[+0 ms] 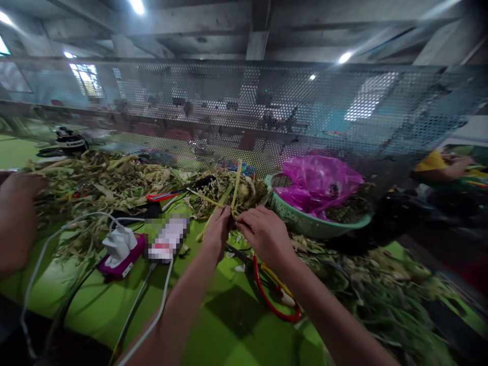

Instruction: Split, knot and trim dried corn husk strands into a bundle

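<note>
My left hand (216, 233) and my right hand (263, 235) meet over the green table (229, 325), both pinched on thin pale green plant strips (233, 190) that stick up and fan out between them. The fingertips of both hands touch at the base of the strips. Under my right wrist lie red-handled scissors (272, 300) on the table. Just beyond my hands is a heap of dried leaves and husks (224, 190).
A green basket (316, 223) with a pink plastic bag (320, 183) stands at right. A white charger on a pink power strip (121, 251) with cables lies at left. Another person's arm (15, 218) rests at far left. A perforated metal screen (244, 107) bounds the back.
</note>
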### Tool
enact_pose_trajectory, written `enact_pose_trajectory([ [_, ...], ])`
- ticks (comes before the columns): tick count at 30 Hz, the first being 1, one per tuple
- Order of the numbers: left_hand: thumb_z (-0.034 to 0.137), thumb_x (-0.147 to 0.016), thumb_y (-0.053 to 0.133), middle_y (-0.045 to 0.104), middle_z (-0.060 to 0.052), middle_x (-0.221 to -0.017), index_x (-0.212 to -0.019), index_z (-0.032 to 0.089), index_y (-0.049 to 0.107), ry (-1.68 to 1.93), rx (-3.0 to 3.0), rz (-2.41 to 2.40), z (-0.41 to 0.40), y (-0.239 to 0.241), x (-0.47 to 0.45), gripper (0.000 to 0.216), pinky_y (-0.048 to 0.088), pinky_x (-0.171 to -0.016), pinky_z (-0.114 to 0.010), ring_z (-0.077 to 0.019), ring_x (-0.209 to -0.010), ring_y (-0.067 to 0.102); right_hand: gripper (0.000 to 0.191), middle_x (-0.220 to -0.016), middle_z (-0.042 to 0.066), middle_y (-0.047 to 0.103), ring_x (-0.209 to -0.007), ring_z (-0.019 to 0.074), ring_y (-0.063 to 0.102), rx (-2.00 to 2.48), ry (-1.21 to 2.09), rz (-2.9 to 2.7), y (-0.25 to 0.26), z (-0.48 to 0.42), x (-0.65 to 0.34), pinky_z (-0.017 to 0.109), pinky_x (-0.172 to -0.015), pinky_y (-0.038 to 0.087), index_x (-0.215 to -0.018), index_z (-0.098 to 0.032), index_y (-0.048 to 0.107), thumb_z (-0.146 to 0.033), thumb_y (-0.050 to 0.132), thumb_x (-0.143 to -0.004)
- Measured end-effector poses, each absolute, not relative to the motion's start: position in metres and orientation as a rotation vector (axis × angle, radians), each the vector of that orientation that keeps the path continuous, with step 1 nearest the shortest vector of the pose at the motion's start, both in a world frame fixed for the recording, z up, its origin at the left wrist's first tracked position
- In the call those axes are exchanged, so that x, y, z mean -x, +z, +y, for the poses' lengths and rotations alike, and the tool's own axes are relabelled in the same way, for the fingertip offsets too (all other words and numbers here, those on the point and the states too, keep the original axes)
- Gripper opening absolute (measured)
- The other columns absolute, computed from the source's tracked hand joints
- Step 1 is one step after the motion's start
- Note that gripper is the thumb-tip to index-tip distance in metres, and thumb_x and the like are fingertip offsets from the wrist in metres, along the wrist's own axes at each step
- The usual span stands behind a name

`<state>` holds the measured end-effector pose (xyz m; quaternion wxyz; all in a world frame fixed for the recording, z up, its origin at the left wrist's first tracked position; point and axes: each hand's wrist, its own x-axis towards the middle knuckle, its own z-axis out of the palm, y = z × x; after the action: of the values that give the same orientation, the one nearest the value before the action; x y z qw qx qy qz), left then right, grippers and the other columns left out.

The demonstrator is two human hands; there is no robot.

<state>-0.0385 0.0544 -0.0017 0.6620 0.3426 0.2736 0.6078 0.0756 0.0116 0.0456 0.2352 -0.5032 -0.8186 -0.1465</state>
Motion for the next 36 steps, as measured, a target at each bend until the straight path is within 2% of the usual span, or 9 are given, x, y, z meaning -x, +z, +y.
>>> enact_pose_trajectory([
  [7,0.033,-0.067,0.070,0.042,0.006,-0.060,-0.070,0.017,0.050,1.312,-0.731,0.504,0.053,0.003,0.041,0.026,0.033,-0.052,-0.018,-0.0059,-0.054,0.038,0.008,-0.079,0.004,0.068,-0.080,0.0197,0.054,1.382,-0.358,-2.226,0.051,0.009,-0.077,0.031,-0.072,0.035,-0.084,-0.021,0.066,-0.021,0.058,-0.084],
  [10,0.030,-0.069,0.069,0.046,0.005,-0.062,-0.072,0.016,0.051,1.280,-0.834,0.530,0.055,0.000,0.041,0.023,0.035,-0.055,-0.018,-0.0065,-0.057,0.042,0.013,-0.076,0.003,0.067,-0.075,0.0182,0.056,1.366,-0.190,-2.183,0.056,0.010,-0.080,0.029,-0.068,0.036,-0.080,-0.022,0.066,-0.026,0.056,-0.086],
  [15,0.032,-0.073,0.064,0.055,0.001,-0.075,-0.080,0.019,0.055,1.252,-0.914,0.602,0.053,-0.002,0.040,0.017,0.040,-0.061,-0.020,-0.0099,-0.066,0.049,0.013,-0.088,0.003,0.067,-0.077,0.0173,0.060,1.411,0.045,-1.930,0.055,0.018,-0.093,0.026,-0.067,0.040,-0.093,-0.021,0.064,-0.027,0.060,-0.081],
  [18,0.034,-0.074,0.062,0.053,0.001,-0.073,-0.078,0.019,0.055,1.234,-0.948,0.641,0.051,-0.001,0.040,0.017,0.040,-0.061,-0.021,-0.0105,-0.065,0.047,0.009,-0.081,0.000,0.068,-0.072,0.0161,0.060,1.442,0.211,-1.978,0.048,0.025,-0.101,0.025,-0.065,0.040,-0.086,-0.022,0.064,-0.026,0.058,-0.082],
  [22,0.036,-0.072,0.063,0.049,0.002,-0.065,-0.075,0.019,0.057,1.184,-1.029,0.721,0.053,-0.001,0.042,0.019,0.038,-0.059,-0.023,-0.0110,-0.060,0.043,0.010,-0.077,0.002,0.067,-0.073,0.0172,0.058,1.466,0.095,-2.013,0.042,0.032,-0.107,0.026,-0.066,0.039,-0.079,-0.021,0.064,-0.024,0.055,-0.083],
  [25,0.038,-0.072,0.064,0.048,0.002,-0.061,-0.072,0.018,0.058,1.155,-1.117,0.762,0.056,-0.003,0.043,0.021,0.033,-0.055,-0.024,-0.0108,-0.056,0.040,0.008,-0.080,0.003,0.068,-0.080,0.0188,0.056,1.415,0.024,-1.984,0.040,0.035,-0.108,0.029,-0.072,0.039,-0.081,-0.021,0.065,-0.023,0.057,-0.082],
  [29,0.042,-0.073,0.064,0.052,0.002,-0.063,-0.077,0.017,0.061,1.092,-1.211,0.721,0.056,-0.007,0.040,0.025,0.031,-0.055,-0.023,-0.0099,-0.057,0.040,0.016,-0.078,0.003,0.067,-0.074,0.0178,0.057,1.310,0.418,-1.750,0.037,0.040,-0.108,0.029,-0.069,0.041,-0.081,-0.018,0.065,-0.032,0.057,-0.081],
  [33,0.042,-0.070,0.068,0.060,-0.001,-0.077,-0.085,0.016,0.064,1.032,-1.240,0.666,0.056,-0.009,0.039,0.030,0.038,-0.067,-0.023,-0.0115,-0.070,0.050,0.023,-0.066,0.000,0.063,-0.061,0.0149,0.056,1.163,0.926,-1.367,0.033,0.041,-0.106,0.028,-0.062,0.043,-0.072,-0.016,0.062,-0.039,0.065,-0.072],
  [36,0.039,-0.068,0.070,0.061,-0.002,-0.078,-0.085,0.015,0.063,1.050,-1.267,0.667,0.056,-0.007,0.040,0.030,0.040,-0.073,-0.024,-0.0131,-0.075,0.053,0.026,-0.063,0.000,0.063,-0.058,0.0139,0.056,1.109,1.148,-1.189,0.032,0.040,-0.106,0.028,-0.062,0.043,-0.072,-0.016,0.063,-0.039,0.072,-0.065],
])
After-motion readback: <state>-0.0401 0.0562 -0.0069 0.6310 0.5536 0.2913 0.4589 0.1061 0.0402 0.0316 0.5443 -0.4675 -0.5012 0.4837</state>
